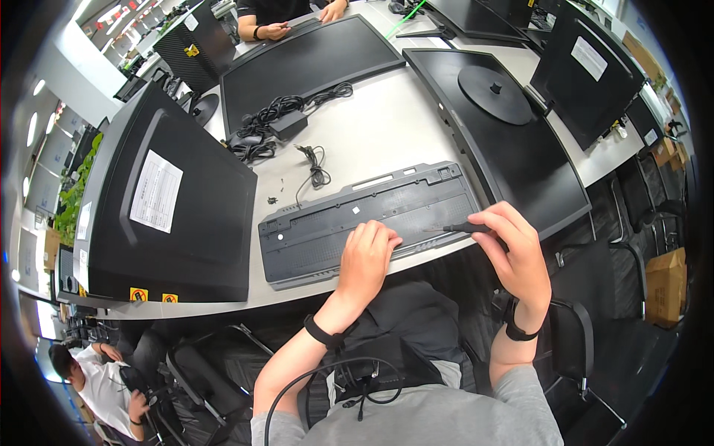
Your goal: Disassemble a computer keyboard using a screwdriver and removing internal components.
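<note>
The left hand (366, 256) bent over the near edge of the keyboard (320, 241), fingers curled. I could not tell if it gripped anything. The right hand (517, 256) was near the right end, its thumb and fingers pinching a screwdriver (467, 227) that pointed left. The keyboard lay upside down on the near part of the table (383, 141).

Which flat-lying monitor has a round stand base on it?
The monitor nearest the right hand: a black disc base lies on its screen; none shows on the others.
</note>
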